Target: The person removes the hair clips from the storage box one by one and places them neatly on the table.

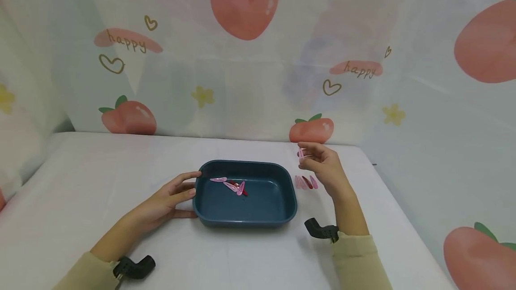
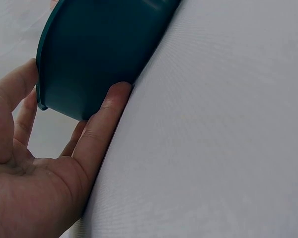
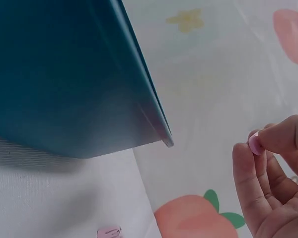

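Observation:
A dark teal basin (image 1: 246, 223) stands on the white table, with several pink and red snap hair clips (image 1: 241, 188) lying in its left half. My left hand (image 1: 171, 196) rests against the basin's left end, its fairly straight fingers touching the rim and side; the left wrist view shows those fingertips (image 2: 120, 88) low on the wall. Beyond the basin's right end, my right hand (image 1: 322, 164) pinches a pink hair clip (image 1: 300, 154) between thumb and fingers, raised above the table. Below that hand a short row of pink and red hair clips (image 1: 309, 182) lies on the cloth.
White cloth covers the table (image 1: 101, 182). Behind it hangs a pale curtain (image 1: 250, 84) printed with peaches, hearts and flowers. A black wrist camera (image 1: 135, 267) sits on the left sleeve, and another black camera (image 1: 320, 228) on the right.

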The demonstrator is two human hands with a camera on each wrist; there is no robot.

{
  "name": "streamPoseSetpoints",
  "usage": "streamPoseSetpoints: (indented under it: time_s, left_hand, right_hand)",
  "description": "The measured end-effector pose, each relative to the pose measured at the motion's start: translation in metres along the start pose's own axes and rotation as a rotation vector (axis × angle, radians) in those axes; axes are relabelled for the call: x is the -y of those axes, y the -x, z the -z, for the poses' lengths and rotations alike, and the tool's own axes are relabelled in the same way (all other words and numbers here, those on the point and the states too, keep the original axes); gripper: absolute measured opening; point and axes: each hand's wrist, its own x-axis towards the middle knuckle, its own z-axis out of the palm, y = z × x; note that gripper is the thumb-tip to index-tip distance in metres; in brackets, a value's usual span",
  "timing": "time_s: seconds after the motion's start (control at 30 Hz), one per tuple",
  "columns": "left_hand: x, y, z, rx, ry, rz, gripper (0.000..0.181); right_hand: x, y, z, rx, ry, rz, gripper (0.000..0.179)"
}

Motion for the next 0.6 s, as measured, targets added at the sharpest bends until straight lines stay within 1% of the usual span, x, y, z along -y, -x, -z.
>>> streamPoseSetpoints:
  time_s: [0.1, 0.27, 0.43, 0.6]
  left_hand:
    - [0.0, 0.0, -0.001, 0.005, -0.003, 0.002, 0.056]
    - [0.003, 0.002, -0.003, 0.012, 0.008, 0.019, 0.057]
    - [0.003, 0.001, -0.003, 0.023, 0.01, 0.001, 0.056]
    - [0.0, 0.0, -0.002, 0.029, 0.0, -0.004, 0.056]
  right_hand:
    - [-0.002, 0.001, 0.004, -0.026, 0.004, -0.009, 0.036]
    - [-0.009, 0.003, 0.01, -0.06, -0.012, -0.05, 0.035]
    - [-0.013, 0.004, 0.016, -0.098, -0.015, -0.076, 0.034]
    - [-0.017, 0.001, 0.023, -0.128, -0.006, -0.113, 0.036]
